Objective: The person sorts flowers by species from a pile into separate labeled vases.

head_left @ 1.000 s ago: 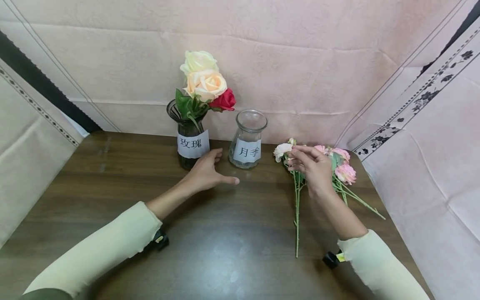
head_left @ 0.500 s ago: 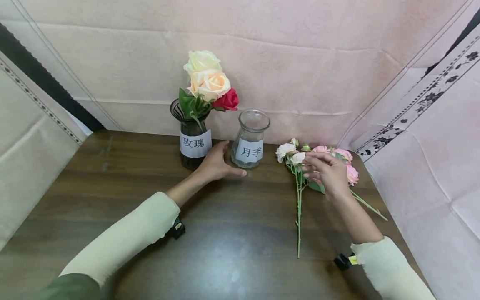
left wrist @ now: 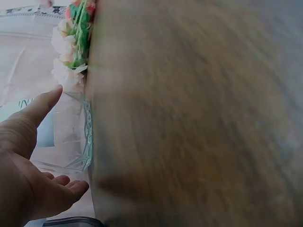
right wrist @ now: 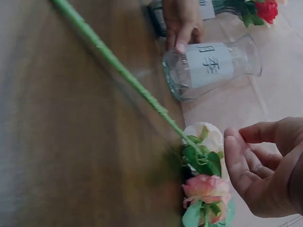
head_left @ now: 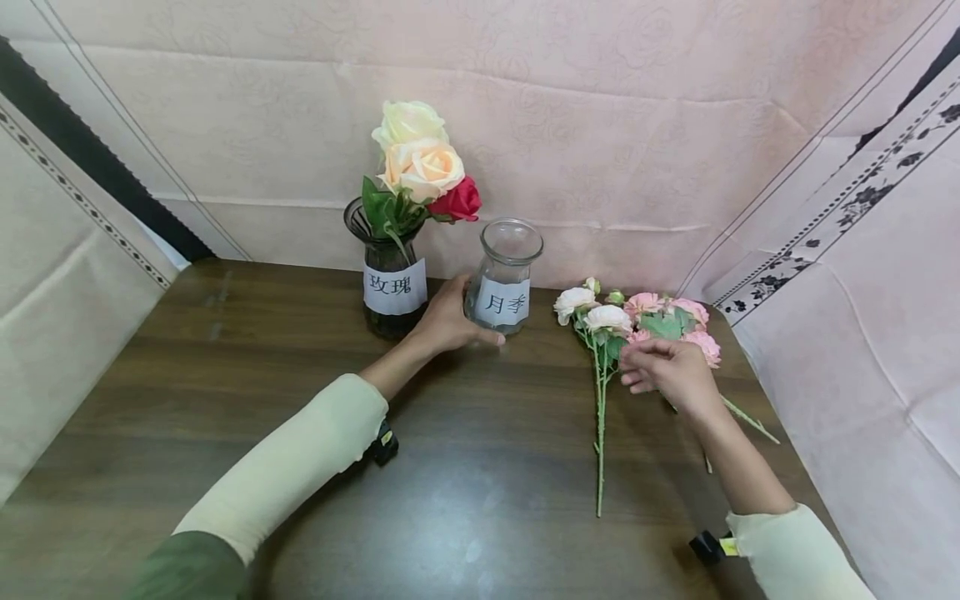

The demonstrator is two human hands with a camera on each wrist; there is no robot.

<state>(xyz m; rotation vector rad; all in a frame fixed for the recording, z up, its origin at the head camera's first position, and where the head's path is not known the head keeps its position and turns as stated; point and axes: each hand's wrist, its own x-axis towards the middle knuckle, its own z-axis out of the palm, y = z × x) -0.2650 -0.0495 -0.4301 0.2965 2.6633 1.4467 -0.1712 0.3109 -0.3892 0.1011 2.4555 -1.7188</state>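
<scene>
My left hand (head_left: 448, 321) is at the left side of a clear glass vase (head_left: 512, 268) with a white paper label. Thumb and fingers are spread around its lower part; in the left wrist view the vase (left wrist: 71, 130) shows between them. Over the stems on the right is my right hand (head_left: 675, 375), fingers loosely bent, nothing between them. Just left of it lies a spray of white flowers (head_left: 609, 319), its long green stem (head_left: 601, 442) pointing toward me. Pink flowers (head_left: 702, 346) lie behind and beside this hand, their stems partly hidden by the wrist.
A dark glass vase (head_left: 392, 323) with a label stands left of the clear one, holding a cream, a peach and a red rose (head_left: 457, 200). Pale patterned cloth (head_left: 600, 125) hangs behind the brown wooden table (head_left: 300, 350).
My left hand has moved right, from beside the dark vase to the clear vase. My right hand has drawn away from the white flowers, to the right and toward me. The view shifted slightly.
</scene>
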